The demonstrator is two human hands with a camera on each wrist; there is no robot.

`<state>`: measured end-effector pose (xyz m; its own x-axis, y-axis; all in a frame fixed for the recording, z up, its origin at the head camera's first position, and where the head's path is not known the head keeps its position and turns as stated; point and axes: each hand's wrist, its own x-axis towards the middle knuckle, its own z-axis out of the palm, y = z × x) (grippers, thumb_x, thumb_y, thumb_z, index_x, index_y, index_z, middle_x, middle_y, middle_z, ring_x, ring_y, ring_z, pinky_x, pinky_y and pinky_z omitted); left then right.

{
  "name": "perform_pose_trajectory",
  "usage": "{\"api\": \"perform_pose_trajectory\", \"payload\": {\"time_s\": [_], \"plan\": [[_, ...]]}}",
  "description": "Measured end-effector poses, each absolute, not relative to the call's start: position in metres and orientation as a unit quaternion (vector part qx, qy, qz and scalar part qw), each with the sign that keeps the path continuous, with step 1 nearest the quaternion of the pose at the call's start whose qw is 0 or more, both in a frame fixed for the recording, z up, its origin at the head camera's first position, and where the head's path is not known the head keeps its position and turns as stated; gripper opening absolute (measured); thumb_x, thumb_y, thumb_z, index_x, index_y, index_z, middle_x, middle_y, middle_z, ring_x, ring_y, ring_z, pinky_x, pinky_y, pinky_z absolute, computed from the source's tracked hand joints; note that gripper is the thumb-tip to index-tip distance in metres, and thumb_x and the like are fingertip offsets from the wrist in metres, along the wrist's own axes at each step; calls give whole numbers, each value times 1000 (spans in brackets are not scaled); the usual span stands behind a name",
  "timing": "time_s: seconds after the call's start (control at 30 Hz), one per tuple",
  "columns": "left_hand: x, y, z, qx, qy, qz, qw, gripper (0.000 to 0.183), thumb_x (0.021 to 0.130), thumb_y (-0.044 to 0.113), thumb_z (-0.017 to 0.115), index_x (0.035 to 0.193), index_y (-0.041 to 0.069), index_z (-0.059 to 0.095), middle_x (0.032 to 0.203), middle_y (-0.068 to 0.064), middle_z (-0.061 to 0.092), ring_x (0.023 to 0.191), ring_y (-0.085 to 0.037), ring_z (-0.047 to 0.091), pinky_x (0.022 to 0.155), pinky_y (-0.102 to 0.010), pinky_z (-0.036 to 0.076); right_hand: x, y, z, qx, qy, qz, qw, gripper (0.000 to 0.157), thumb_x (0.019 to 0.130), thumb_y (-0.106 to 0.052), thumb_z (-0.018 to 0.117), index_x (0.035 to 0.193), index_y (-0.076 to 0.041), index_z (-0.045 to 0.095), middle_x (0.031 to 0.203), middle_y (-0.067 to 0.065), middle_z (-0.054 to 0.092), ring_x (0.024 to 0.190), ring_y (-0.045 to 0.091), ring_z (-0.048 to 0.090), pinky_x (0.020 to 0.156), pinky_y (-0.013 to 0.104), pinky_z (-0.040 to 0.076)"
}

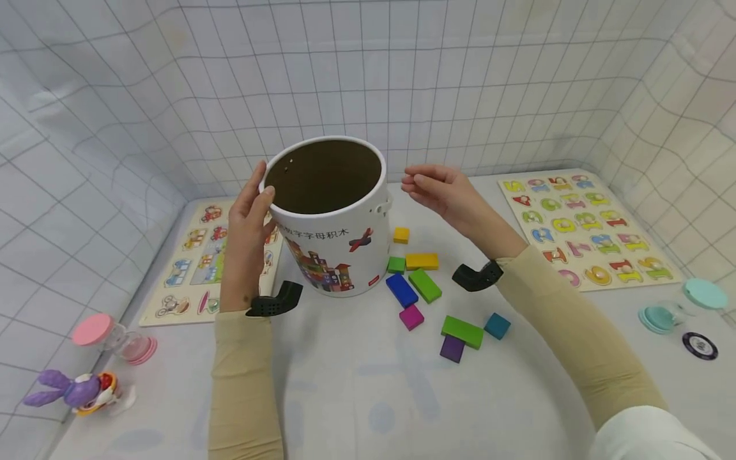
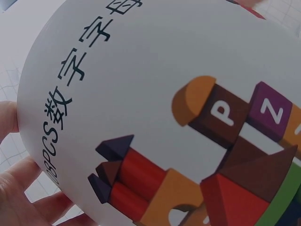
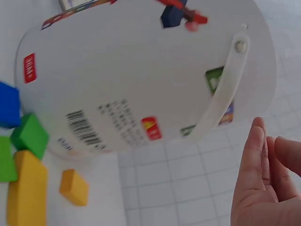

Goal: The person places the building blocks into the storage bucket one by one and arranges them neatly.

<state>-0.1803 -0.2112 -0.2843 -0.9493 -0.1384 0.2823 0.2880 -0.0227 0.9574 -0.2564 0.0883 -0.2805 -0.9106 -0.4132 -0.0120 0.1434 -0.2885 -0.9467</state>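
Observation:
A large white bucket (image 1: pixel 336 255) printed with coloured building blocks stands in the middle, its wide mouth tipped a little toward me. My left hand (image 1: pixel 247 220) holds it at the left side, thumb on the rim and fingers spread along the wall. In the left wrist view the fingers (image 2: pixel 21 183) lie against the printed outer surface. Right of the bucket, my right hand (image 1: pixel 439 191) hovers apart from it, fingers extended and close together, holding nothing. The right wrist view shows the bucket's white strap handle (image 3: pixel 221 89) near those fingertips.
Several coloured blocks, including a yellow one (image 1: pixel 422 261) and a blue one (image 1: pixel 402 291), lie right of the bucket. Puzzle boards flank it on the left (image 1: pixel 155 306) and right (image 1: pixel 552 191). Toys and a pink-lidded timer (image 1: pixel 123 342) sit at the left edge; a teal-capped one (image 1: pixel 661 317) at the right.

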Motion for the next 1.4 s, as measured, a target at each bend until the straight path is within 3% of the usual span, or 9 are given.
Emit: {"api": "perform_pose_trajectory", "payload": {"time_s": [0.13, 0.3, 0.4, 0.53, 0.67, 0.93, 1.13, 1.4], "plan": [[-181, -212, -284, -55, -684, -712, 149, 48, 89, 33, 52, 135, 31, 37, 142, 14, 24, 129, -10, 21, 101, -56, 19, -261, 109, -317, -64, 619, -755, 207, 41, 88, -11, 54, 126, 2, 46, 115, 12, 55, 101, 18, 57, 89, 28, 42], [-181, -212, -284, -55, -682, -714, 149, 48, 89, 33, 51, 135, 30, 37, 142, 14, 24, 129, -12, 23, 101, -55, 20, -264, 124, -361, -90, 757, -597, 250, 41, 90, -19, 54, 127, -3, 47, 126, 13, 48, 106, 22, 50, 94, 34, 39], [-182, -213, -283, -54, -684, -713, 146, 48, 89, 33, 51, 135, 31, 37, 142, 14, 24, 129, -12, 23, 101, -54, 19, -264, 127, -379, -137, 834, -474, 246, 38, 87, -20, 57, 122, -6, 53, 121, 11, 52, 99, 23, 48, 86, 33, 43], [-181, -214, -283, -53, -683, -713, 150, 47, 89, 33, 51, 134, 31, 38, 142, 14, 24, 129, -11, 22, 101, -55, 19, -262, 124, -391, -220, 886, -362, 189, 32, 82, -18, 64, 112, -4, 61, 102, 9, 58, 86, 22, 46, 74, 29, 41], [-181, -214, -283, -52, -681, -715, 150, 48, 89, 32, 51, 135, 31, 37, 142, 14, 24, 130, -11, 21, 101, -55, 19, -256, 118, -393, -241, 898, -337, 145, 27, 79, -15, 67, 104, -5, 63, 89, 6, 56, 80, 21, 44, 70, 29, 39], [-181, -213, -284, -60, -673, -723, 145, 49, 89, 32, 52, 135, 30, 37, 142, 14, 24, 130, -12, 23, 102, -55, 18, -243, 117, -392, -225, 903, -345, 122, 22, 80, -9, 66, 98, -9, 53, 95, 9, 55, 84, 23, 47, 74, 31, 43], [-182, -213, -284, -49, -683, -714, 147, 47, 89, 33, 52, 134, 33, 38, 141, 14, 25, 130, -13, 23, 102, -56, 16, -242, 119, -387, -203, 907, -351, 116, 16, 83, -8, 61, 99, -10, 57, 94, 9, 58, 81, 23, 49, 71, 29, 44], [-182, -213, -284, -49, -680, -717, 148, 47, 89, 34, 52, 134, 33, 39, 141, 15, 26, 129, -12, 24, 101, -57, 16, -237, 126, -336, -213, 847, -469, 134, 23, 86, -12, 58, 109, -7, 57, 98, 11, 58, 82, 25, 56, 76, 37, 50]]}}
